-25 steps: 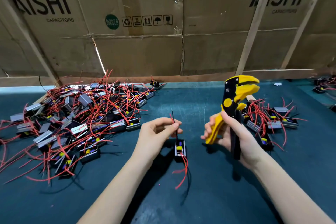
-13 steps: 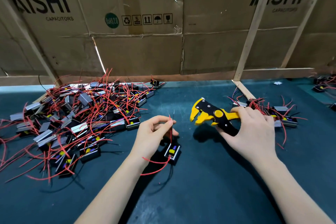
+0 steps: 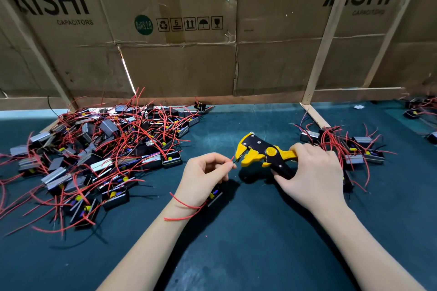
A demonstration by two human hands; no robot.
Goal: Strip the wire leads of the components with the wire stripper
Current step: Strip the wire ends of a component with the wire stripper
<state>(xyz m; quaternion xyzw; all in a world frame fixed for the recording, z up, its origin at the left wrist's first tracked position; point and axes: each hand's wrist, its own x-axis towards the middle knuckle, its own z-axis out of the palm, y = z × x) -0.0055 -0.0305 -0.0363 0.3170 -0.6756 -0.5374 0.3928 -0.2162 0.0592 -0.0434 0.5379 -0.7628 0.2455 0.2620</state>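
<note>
My left hand (image 3: 205, 176) pinches the tips of a red and a black wire lead (image 3: 233, 159) between thumb and forefinger. The leads belong to a small black component (image 3: 214, 196) hanging under that hand, mostly hidden by it; another red lead (image 3: 183, 204) loops across my wrist. My right hand (image 3: 312, 172) grips the handles of a yellow and black wire stripper (image 3: 259, 152). The stripper lies sideways, its jaws pointing left, just right of the lead tips.
A big pile of black and grey components with red leads (image 3: 94, 160) covers the left of the dark green mat (image 3: 236, 255). A smaller pile (image 3: 354, 146) lies behind my right hand. Cardboard walls (image 3: 189, 66) and wooden slats (image 3: 314, 116) close the back.
The stripper swung down from upright to sideways, then its jaws came close to the lead tips. My left hand lifted the component and turned the leads toward the jaws.
</note>
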